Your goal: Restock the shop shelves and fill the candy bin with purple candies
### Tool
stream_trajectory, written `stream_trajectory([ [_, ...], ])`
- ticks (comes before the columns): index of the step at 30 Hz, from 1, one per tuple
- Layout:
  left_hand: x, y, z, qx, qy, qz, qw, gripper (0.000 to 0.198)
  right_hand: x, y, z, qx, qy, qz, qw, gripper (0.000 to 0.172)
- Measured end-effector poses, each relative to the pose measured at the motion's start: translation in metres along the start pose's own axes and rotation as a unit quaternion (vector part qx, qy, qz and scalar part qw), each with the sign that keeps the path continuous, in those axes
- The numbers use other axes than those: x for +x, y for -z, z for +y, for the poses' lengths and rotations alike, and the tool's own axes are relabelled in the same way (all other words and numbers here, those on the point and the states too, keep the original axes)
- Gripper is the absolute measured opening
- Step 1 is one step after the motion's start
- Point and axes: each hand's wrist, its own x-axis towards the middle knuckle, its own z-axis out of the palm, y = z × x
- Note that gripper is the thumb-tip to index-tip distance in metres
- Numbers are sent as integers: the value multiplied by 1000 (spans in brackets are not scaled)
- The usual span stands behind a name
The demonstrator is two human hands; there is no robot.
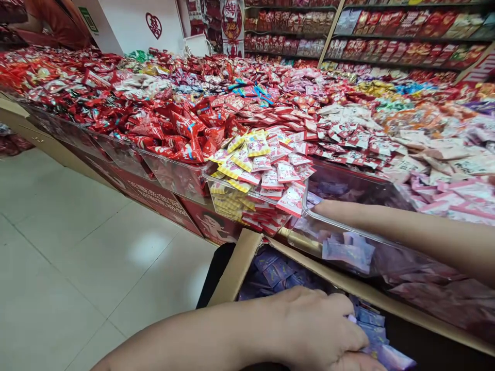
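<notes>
My left hand (320, 322) reaches into an open cardboard box (242, 263) at the bottom, its fingers curled round several small purple candy packets (373, 330). More purple packets (274, 270) lie inside the box, left of the hand. From the right edge my other arm reaches over the rim of a clear plastic bin (344, 224); my right hand (325, 208) is down at its left end, its fingers hidden. A few purple packets (348, 252) show through that bin's front wall.
Left of that bin, another clear bin is heaped with yellow and pink candy packets (266, 159). Red-wrapped candies (181, 131) fill bins farther left. Shelves of red packages (290, 23) stand behind. A person's arm (54, 28) shows at top left. Tiled floor (77, 257) lies left.
</notes>
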Motion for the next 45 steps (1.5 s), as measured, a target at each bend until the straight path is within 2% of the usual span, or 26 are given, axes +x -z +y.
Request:
stream_trajectory([
  [3, -3, 1, -1, -64, 15, 68, 996, 43, -28, 22, 2, 17, -59, 85, 994, 17],
  [5, -4, 3, -2, -177, -3, 117, 977, 43, -62, 35, -6, 67, -94, 200, 973, 22],
  [6, -5, 4, -2, -257, -16, 134, 957, 45, -82, 38, -13, 95, -95, 265, 955, 25],
  [8, -5, 6, -1, -418, -20, 151, 896, 52, -120, 34, -32, 125, -87, 367, 918, 27],
  [10, -4, 6, 0, -518, 20, 153, 841, 58, -151, 16, -56, 147, -104, 415, 892, 21],
  [11, -3, 5, 0, -537, 43, 153, 829, 60, -161, 3, -68, 174, -123, 415, 884, 19],
  [13, -1, 4, 1, -544, 74, 152, 822, 60, -170, -23, -88, 275, -152, 387, 867, 20],
  [15, 2, 1, 2, -543, 81, 148, 822, 58, -168, -46, -100, 386, -150, 359, 836, 21],
  [18, 5, -2, 1, -528, 83, 142, 833, 56, -160, -66, -109, 456, -125, 383, 793, 17],
  [20, 5, -3, 0, -487, 84, 135, 859, 58, -157, -73, -111, 414, -124, 443, 785, 12],
  [22, 6, -1, -1, -458, 77, 124, 877, 63, -156, -79, -115, 310, -105, 516, 791, 6],
  [24, 6, 1, 1, -496, 76, 121, 857, 67, -155, -84, -122, 199, -72, 558, 803, 16],
  [26, 6, 2, 3, -572, 102, 123, 805, 64, -155, -87, -129, 130, -53, 549, 824, 21],
  [28, 5, 4, 6, -633, 149, 113, 751, 55, -159, -83, -134, 97, -36, 515, 851, 20],
  [31, 3, 6, 9, -673, 193, 81, 709, 39, -171, -60, -129, 60, 22, 466, 883, 19],
  [33, 2, 7, 10, -673, 207, 75, 706, 34, -176, -34, -112, 40, 20, 461, 886, 20],
  [36, 1, 9, 9, -674, 211, 74, 704, 36, -161, 8, -70, 42, -83, 454, 886, 21],
  [37, 1, 10, 9, -679, 210, 71, 700, 37, -148, 19, -53, 57, -123, 423, 896, 21],
  [38, 0, 11, 8, -684, 210, 67, 696, 39, -132, 27, -36, 78, -148, 360, 918, 20],
  [41, -1, 10, 6, -681, 221, 53, 697, 41, -73, 35, 8, 54, -192, 179, 963, 24],
  [45, -2, 5, 0, -651, 219, 50, 725, 45, -9, 18, 36, 4, -168, 119, 979, 25],
])
